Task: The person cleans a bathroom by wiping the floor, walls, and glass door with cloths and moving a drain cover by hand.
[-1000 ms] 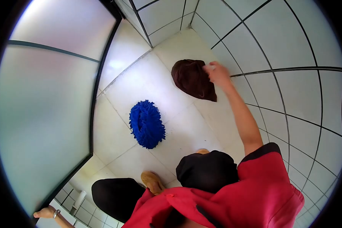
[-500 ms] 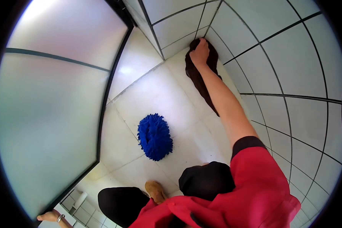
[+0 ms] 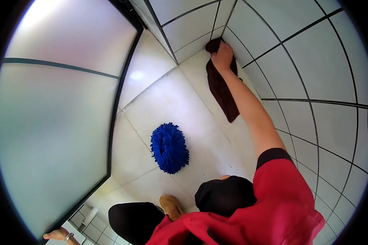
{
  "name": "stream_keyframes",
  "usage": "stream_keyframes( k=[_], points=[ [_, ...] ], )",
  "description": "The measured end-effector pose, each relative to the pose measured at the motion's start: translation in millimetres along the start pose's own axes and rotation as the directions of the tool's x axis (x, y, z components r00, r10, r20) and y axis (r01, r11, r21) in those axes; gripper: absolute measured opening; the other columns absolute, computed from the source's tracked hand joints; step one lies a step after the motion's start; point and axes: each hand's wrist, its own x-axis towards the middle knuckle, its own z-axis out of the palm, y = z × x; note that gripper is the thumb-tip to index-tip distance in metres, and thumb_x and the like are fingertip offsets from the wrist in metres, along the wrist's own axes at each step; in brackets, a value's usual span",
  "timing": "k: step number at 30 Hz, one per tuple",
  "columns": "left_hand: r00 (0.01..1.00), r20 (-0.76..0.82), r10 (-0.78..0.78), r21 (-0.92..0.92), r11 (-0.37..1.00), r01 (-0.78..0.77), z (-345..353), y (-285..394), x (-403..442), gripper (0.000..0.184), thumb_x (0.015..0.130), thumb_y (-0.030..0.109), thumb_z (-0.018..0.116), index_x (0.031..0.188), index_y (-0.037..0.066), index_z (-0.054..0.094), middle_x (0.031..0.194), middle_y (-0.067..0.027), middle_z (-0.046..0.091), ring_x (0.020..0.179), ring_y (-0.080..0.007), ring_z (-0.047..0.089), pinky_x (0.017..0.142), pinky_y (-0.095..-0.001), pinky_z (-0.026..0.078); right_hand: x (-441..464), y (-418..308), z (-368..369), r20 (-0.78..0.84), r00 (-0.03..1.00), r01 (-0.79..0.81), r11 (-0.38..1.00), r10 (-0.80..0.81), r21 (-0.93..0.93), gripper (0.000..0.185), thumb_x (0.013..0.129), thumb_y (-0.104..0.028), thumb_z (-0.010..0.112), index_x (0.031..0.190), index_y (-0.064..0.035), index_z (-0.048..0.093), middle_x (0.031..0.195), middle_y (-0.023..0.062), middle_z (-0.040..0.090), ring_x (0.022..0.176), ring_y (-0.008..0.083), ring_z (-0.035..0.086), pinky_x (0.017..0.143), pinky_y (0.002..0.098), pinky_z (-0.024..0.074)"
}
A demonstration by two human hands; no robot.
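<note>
My right hand [image 3: 222, 58] is closed on a dark brown cloth [image 3: 223, 96] and presses it to the floor in the tiled corner. The cloth's top end bunches under the fingers, while its long tail trails down the floor beside my forearm. At the lower left, my left hand [image 3: 57, 234] grips the black-framed edge of a frosted glass door [image 3: 55, 130]; part of its fingers is hidden. A blue shaggy microfiber mop slipper [image 3: 170, 148] lies on the pale floor between my feet and the corner.
White wall tiles [image 3: 302, 69] with dark grout rise at the right, close to my arm. A low tiled ledge edge [image 3: 173, 57] stands left of the corner. My tan shoe [image 3: 171, 206] and black-clad knees [image 3: 225, 194] are below. Small specks lie on the floor tiles.
My right hand has shifted slightly right along the corner, and the cloth has moved with it, its tail now lying flatter. The left hand stays on the door edge.
</note>
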Motion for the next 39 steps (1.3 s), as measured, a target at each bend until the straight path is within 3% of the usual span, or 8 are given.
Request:
stream_keyframes(
  k=[5, 7, 11, 13, 17, 23, 27, 39],
  points=[
    [0.998, 0.02, 0.056, 0.074, 0.996, -0.058, -12.8, -24.0, 16.4, 0.06, 0.09, 0.041, 0.028, 0.111, -0.014, 0.041, 0.116, -0.0204, 0.046, 0.103, -0.0308, 0.047, 0.093, -0.0416, 0.038, -9.2, -3.5, -34.3, 0.348, 0.897, 0.179, 0.945, -0.271, 0.275, 0.043, 0.063, -0.005, 0.061, 0.105, 0.001, 0.053, 0.104, 0.0185, 0.055, 0.1, 0.0336, 0.05, 0.086, 0.0406, 0.04],
    [0.996, -0.031, -0.081, -0.013, 0.997, 0.081, 11.3, 15.4, -16.8, 0.067, 0.089, 0.047, 0.029, 0.113, -0.014, 0.04, 0.118, -0.0207, 0.046, 0.106, -0.0312, 0.046, 0.095, -0.0423, 0.037, -7.2, 9.9, -12.4, -0.095, 0.991, 0.108, 0.984, -0.095, 0.143, 0.043, 0.063, -0.008, 0.062, 0.104, 0.0019, 0.053, 0.1, 0.0203, 0.056, 0.097, 0.0348, 0.051, 0.086, 0.0411, 0.04],
    [0.995, -0.012, 0.098, 0.061, 0.993, -0.097, 12.7, 14.6, -22.3, 0.074, 0.087, 0.054, 0.031, 0.118, -0.014, 0.036, 0.122, -0.0215, 0.042, 0.109, -0.0321, 0.043, 0.096, -0.0463, 0.035, -7.8, -29.6, -14.1, 0.201, 0.968, -0.166, 0.983, 0.147, 0.083, 0.044, 0.062, -0.011, 0.063, 0.103, 0.0024, 0.053, 0.094, 0.0207, 0.057, 0.093, 0.0359, 0.052, 0.085, 0.0428, 0.0395],
    [0.997, -0.012, 0.08, 0.059, 0.995, -0.079, 16.0, 21.7, -31.0, 0.077, 0.086, 0.056, 0.031, 0.118, -0.014, 0.036, 0.122, -0.0216, 0.041, 0.109, -0.0324, 0.044, 0.096, -0.0461, 0.036, -34.4, -23.8, -15.8, 0.194, 0.895, 0.334, 0.892, -0.402, 0.304, 0.036, 0.065, -0.009, 0.06, 0.099, 0.0015, 0.053, 0.096, 0.0223, 0.056, 0.096, 0.0359, 0.052, 0.082, 0.0424, 0.0418],
    [0.995, 0.041, 0.088, 0.033, 0.995, -0.089, -2.2, -0.2, -0.7, 0.081, 0.085, 0.061, 0.031, 0.116, -0.014, 0.036, 0.122, -0.0219, 0.041, 0.107, -0.0328, 0.044, 0.095, -0.0455, 0.038, -12.8, -17.0, -19.3, -0.051, 0.981, -0.169, 0.959, 0.185, 0.229, 0.036, 0.067, -0.01, 0.062, 0.099, 0.0036, 0.053, 0.097, 0.0203, 0.057, 0.096, 0.0356, 0.051, 0.084, 0.0436, 0.0398],
    [0.996, 0.02, 0.087, 0.054, 0.995, -0.088, 14.5, 21.8, -29.1, 0.076, 0.087, 0.056, 0.028, 0.115, -0.014, 0.037, 0.121, -0.0223, 0.04, 0.107, -0.0321, 0.044, 0.095, -0.0456, 0.037, -43.1, -18.7, 1.5, 0.228, 0.868, 0.391, 0.89, -0.442, 0.235, 0.027, 0.07, -0.016, 0.06, 0.093, -0.0031, 0.057, 0.101, 0.016, 0.055, 0.098, 0.0326, 0.05, 0.079, 0.0455, 0.0403],
    [0.999, 0.02, 0.043, 0.045, 0.998, -0.044, 16.6, 26.8, -27.7, 0.071, 0.089, 0.051, 0.027, 0.117, -0.014, 0.035, 0.122, -0.0219, 0.039, 0.108, -0.0324, 0.044, 0.096, -0.0459, 0.036, -9.9, -22.5, -11.3, -0.269, 0.953, -0.144, 0.99, 0.137, -0.007, 0.028, 0.071, -0.012, 0.058, 0.095, 0.0012, 0.055, 0.102, 0.0166, 0.054, 0.098, 0.0338, 0.049, 0.08, 0.0441, 0.0393],
    [0.989, 0.11, 0.103, -0.018, 0.995, -0.101, -2.0, 3.3, -9.8, 0.073, 0.087, 0.057, 0.03, 0.118, -0.01, 0.037, 0.125, -0.0172, 0.039, 0.108, -0.0297, 0.043, 0.097, -0.0428, 0.036, -129.9, -108.5, 4.3, 0.416, 0.725, 0.478, 0.836, -0.549, 0.27, 0.021, 0.075, -0.015, 0.054, 0.095, -0.0066, 0.057, 0.096, 0.0129, 0.057, 0.092, 0.0309, 0.051, 0.081, 0.0408, 0.0421]
  ],
)
